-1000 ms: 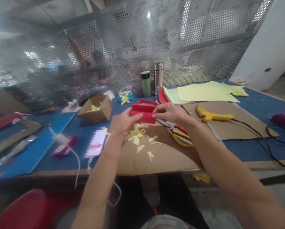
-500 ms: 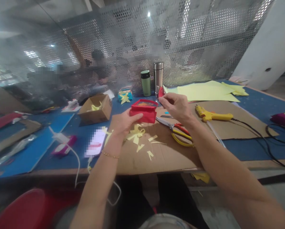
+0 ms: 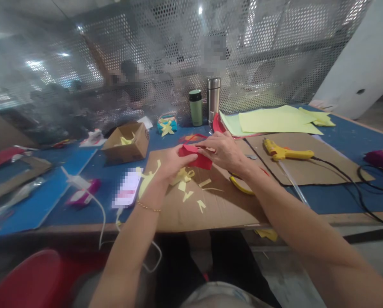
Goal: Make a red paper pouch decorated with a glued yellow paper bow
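The cardboard mat (image 3: 210, 220) is the reference for all positions. The red box (image 3: 204, 161) is held over the far portion of the mat, tilted, between the two hands. The left hand (image 3: 172, 162) grips the left end of the box: the thumb lies across its near face, and the remaining fingers are largely hidden. The right hand (image 3: 225, 149) is at the right end, thumb and fingertips drawn narrow against the upper edge of the box; whether the fingers pinch the edge or only press on it cannot be told.

On the mat, nearer than the box, are a yellow paper bow (image 3: 186, 175) and loose yellow scraps (image 3: 201, 206). The scissors (image 3: 241, 185) lie on the mat's right portion, partly covered by the right forearm.

Left of the mat: a phone (image 3: 128, 188) and, farther back, a small carton (image 3: 127, 150). Right of the mat: a yellow glue gun (image 3: 290, 153). Beyond the mat: a green tumbler (image 3: 196, 110) and a steel flask (image 3: 213, 100), both upright.
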{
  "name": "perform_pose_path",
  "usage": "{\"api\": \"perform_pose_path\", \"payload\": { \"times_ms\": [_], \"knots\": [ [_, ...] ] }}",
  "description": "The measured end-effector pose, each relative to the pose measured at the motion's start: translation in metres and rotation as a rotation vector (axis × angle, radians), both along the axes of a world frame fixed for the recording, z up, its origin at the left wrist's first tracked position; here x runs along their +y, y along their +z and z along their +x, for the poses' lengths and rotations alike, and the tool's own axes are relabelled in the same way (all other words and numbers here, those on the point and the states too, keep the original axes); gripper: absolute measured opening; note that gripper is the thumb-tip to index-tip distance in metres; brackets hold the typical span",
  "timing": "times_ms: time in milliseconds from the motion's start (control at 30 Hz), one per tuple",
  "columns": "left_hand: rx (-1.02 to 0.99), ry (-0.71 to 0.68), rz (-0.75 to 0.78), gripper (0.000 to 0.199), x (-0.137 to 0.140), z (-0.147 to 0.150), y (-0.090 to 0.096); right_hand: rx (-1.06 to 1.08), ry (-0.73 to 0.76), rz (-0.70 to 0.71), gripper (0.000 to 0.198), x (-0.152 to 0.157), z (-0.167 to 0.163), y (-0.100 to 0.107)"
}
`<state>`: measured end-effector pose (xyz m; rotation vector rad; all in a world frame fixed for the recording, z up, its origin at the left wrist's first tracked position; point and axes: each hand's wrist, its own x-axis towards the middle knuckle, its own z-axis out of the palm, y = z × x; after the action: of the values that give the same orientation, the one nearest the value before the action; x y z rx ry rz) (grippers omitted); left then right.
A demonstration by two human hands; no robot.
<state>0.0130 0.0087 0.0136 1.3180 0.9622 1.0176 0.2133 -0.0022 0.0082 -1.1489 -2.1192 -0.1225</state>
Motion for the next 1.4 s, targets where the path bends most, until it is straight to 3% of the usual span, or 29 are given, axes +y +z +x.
{"api": "perform_pose_path", "payload": {
  "times_ms": [500, 1400],
  "knots": [
    [0.022, -0.053, 0.069, 0.041, -0.0013, -0.0011, -0.0006, 0.12, 0.025, -0.083, 0.022, -0.0007, 0.0011, 0.0035],
    [0.045, -0.004, 0.009, 0.04, -0.003, 0.0023, 0.0058, 0.195, -0.046, -0.035, 0.016, 0.0019, -0.0058, -0.0029]
  ]
}}
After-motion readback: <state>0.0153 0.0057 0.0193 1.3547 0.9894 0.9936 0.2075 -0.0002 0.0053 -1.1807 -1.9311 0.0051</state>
